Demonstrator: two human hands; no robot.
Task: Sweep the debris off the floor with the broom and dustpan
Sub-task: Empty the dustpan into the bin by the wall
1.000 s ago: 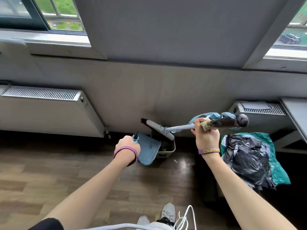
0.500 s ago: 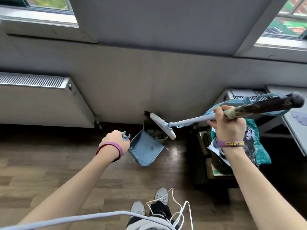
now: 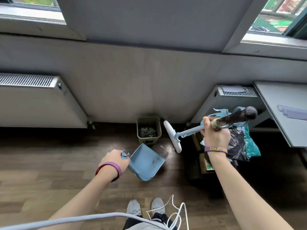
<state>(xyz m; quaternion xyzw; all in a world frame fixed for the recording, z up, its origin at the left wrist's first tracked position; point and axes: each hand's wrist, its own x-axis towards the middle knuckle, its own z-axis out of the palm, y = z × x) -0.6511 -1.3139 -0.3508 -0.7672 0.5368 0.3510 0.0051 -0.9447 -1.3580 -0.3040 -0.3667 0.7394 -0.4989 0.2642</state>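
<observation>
My left hand [image 3: 114,159] grips the handle of a light blue dustpan [image 3: 147,162], which hangs tilted just above the wooden floor with a little dust left in it. My right hand [image 3: 216,135] holds the broom's shaft [image 3: 189,131] near its dark, worn top end. The pale broom head [image 3: 172,138] points down to the floor right of a small olive bin [image 3: 148,130] that has grey debris inside. A small white scrap [image 3: 162,146] lies on the floor between the bin and the broom head.
The bin stands against the grey wall. A radiator [image 3: 33,100] is at the left, another radiator [image 3: 235,97] and a grey desk [image 3: 282,105] at the right. Black and teal bags [image 3: 244,143] and boxes sit under my right hand. My shoes [image 3: 144,206] and white cords are below.
The dustpan has come away from the bin's mouth, back and down toward me. The broom head has swung from over the bin to its right side, lower toward the floor.
</observation>
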